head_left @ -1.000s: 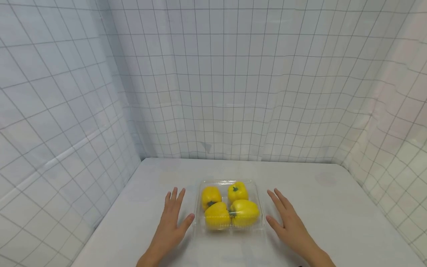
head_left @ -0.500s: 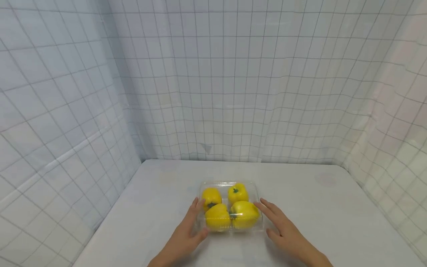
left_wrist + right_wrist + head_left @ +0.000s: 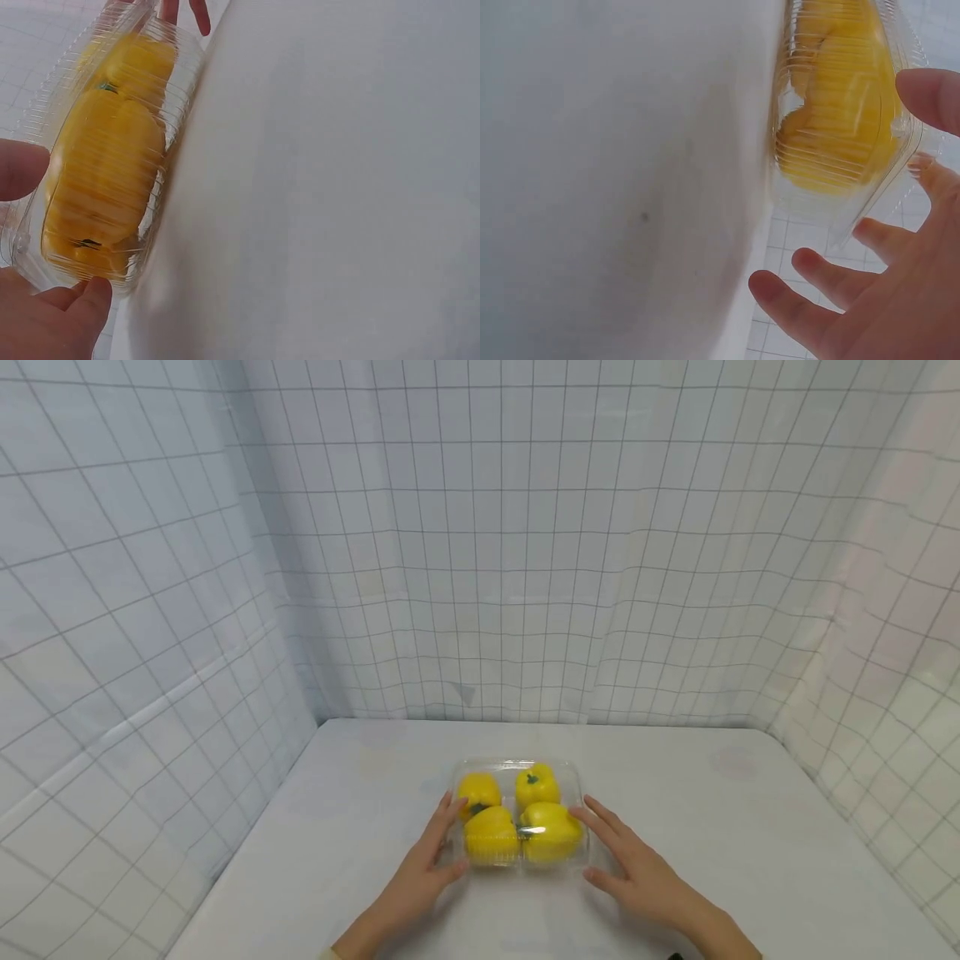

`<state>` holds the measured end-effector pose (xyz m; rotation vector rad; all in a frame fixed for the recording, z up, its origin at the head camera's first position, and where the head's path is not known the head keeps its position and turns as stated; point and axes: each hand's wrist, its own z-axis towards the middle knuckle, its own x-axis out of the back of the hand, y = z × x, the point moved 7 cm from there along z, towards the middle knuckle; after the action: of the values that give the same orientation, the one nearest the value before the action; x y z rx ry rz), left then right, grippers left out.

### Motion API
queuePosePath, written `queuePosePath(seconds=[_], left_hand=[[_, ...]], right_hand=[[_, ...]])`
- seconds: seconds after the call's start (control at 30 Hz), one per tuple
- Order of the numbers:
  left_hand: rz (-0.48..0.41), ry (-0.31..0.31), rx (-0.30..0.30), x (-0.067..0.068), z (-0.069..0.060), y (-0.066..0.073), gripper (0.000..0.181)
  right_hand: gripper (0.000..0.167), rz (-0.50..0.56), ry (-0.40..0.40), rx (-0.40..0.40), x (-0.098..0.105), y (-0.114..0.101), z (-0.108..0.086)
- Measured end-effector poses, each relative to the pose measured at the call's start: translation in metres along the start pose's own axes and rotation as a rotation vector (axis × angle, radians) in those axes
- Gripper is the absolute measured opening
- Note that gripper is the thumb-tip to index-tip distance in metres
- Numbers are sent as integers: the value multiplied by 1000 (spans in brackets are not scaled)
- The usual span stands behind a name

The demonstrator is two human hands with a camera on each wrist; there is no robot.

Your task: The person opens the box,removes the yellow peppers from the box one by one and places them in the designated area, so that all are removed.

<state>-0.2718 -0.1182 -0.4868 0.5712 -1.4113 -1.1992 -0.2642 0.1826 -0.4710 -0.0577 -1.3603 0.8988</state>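
A clear plastic clamshell box (image 3: 517, 864) of several yellow bell peppers (image 3: 551, 832) stands on the white table in the head view. Against its left side is my left hand (image 3: 420, 872), thumb toward the front corner, the other fingers extended along the side. My right hand (image 3: 641, 868) is at the right side, its index finger reaching to the lid's edge. In the left wrist view the fingertips (image 3: 96, 296) of that hand touch the end of the box. From the right wrist, my right fingers (image 3: 799, 304) look spread, several of them apart from the plastic.
The white tabletop (image 3: 675, 777) extends around the box on all sides. White curtains with a dark grid, such as the back curtain (image 3: 502, 568), enclose the table at the back, left and right.
Both hands have come inward from beside the box to its two sides. In the last half second the box has shifted slightly away from me, and the hands with it.
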Motion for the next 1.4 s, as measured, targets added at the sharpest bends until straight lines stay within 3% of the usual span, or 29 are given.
queuePosePath(seconds=[0.17, 0.5, 0.97, 1.13, 1.4], left_hand=[[-86, -4, 5, -1, 8, -4, 78], [-118, -8, -32, 1, 23, -7, 79], [-147, -57, -56, 2, 28, -1, 80], [-152, -49, -55, 2, 28, -2, 81], [-137, -43, -66, 1, 29, -2, 80]], right_hand=[[75, 58, -13, -4, 0, 2, 6], [66, 307, -65, -63, -9, 9, 16], [66, 343, -100, -97, -13, 11, 19], [61, 379, -76, -101, -15, 9, 19], [54, 297, -6, -76, -14, 2, 17]])
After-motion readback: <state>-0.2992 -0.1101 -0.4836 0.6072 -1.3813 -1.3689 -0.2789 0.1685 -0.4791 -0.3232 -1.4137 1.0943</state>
